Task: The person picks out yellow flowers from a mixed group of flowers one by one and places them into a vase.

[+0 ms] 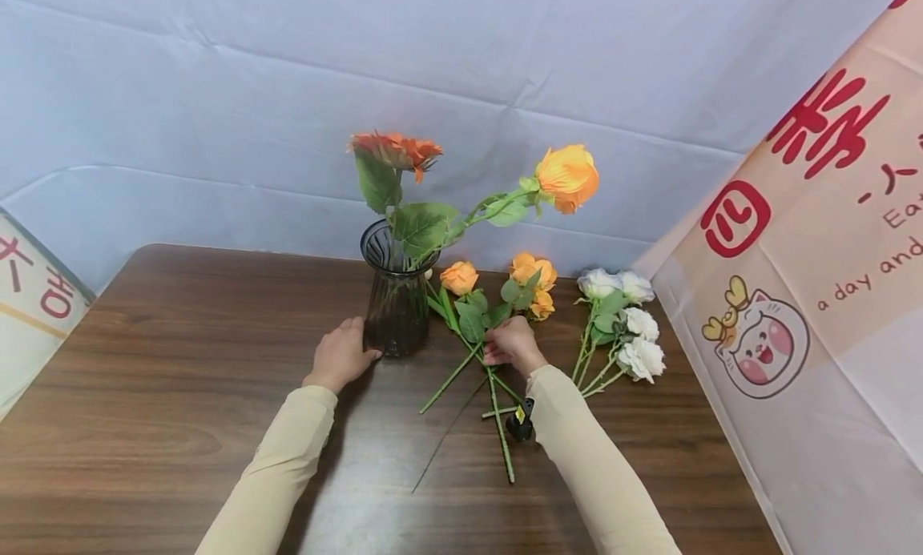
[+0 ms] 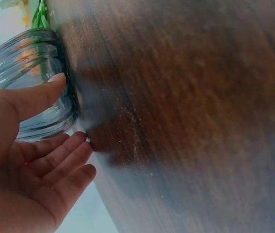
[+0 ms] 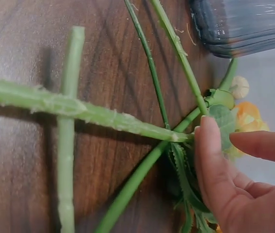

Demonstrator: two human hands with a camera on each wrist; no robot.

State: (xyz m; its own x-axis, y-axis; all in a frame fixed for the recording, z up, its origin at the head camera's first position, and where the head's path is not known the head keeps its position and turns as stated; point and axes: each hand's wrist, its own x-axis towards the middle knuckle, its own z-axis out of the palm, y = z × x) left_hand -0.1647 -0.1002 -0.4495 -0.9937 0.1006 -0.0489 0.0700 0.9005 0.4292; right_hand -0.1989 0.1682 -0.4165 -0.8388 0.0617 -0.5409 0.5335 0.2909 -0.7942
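A dark glass vase stands upright on the table, holding a red-orange flower and a large yellow-orange rose that leans right. My left hand rests at the vase's lower left side. In the left wrist view its thumb lies against the glass, with the other fingers loosely extended beside the base. My right hand is among the crossed stems of orange roses right of the vase. Its fingertips are right at a green stem, and the thumb stands apart from them.
White flowers lie on the right of the brown wooden table. More orange blooms lie near the back edge. A thin dark stem points toward the front. Pale cloth hangs behind, and a printed banner at right.
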